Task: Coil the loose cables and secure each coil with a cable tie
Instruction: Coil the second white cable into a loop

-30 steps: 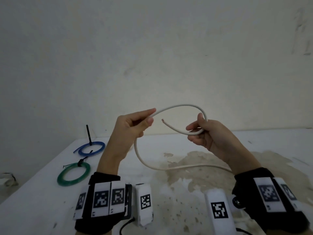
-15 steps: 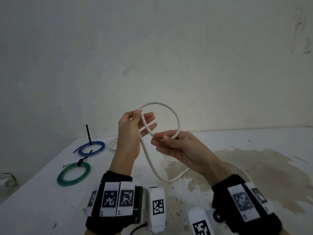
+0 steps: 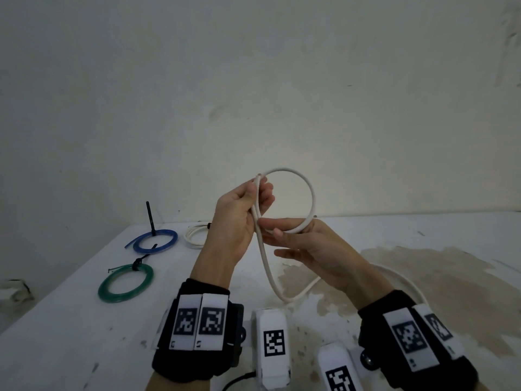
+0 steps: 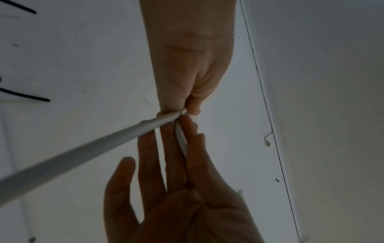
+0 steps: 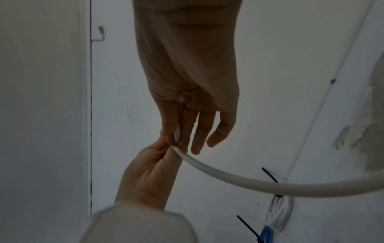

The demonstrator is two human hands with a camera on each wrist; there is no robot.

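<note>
A white cable [image 3: 309,190] is bent into one round loop in the air above the white table [image 3: 70,320]. My left hand [image 3: 258,190] pinches it at the loop's upper left, where two strands run side by side. At the loop's bottom, my right hand [image 3: 272,228] pinches the cable between thumb and forefinger, other fingers straight. The tail [image 3: 266,266] hangs to the table and runs right under my right wrist. In the left wrist view my left hand [image 4: 185,112] pinches the cable [image 4: 83,152]. In the right wrist view my right hand [image 5: 176,141] holds the cable [image 5: 249,182].
Three tied coils lie at the back left of the table: a green one [image 3: 126,282], a blue one [image 3: 156,240] with a black tie standing up, and a small white one [image 3: 194,235]. A brown stain [image 3: 423,277] covers the table's right part. A plain wall stands behind.
The hands have come together and the wide arc has closed into a round loop. My left hand now pinches two strands together and the right has slid to the loop's bottom.
</note>
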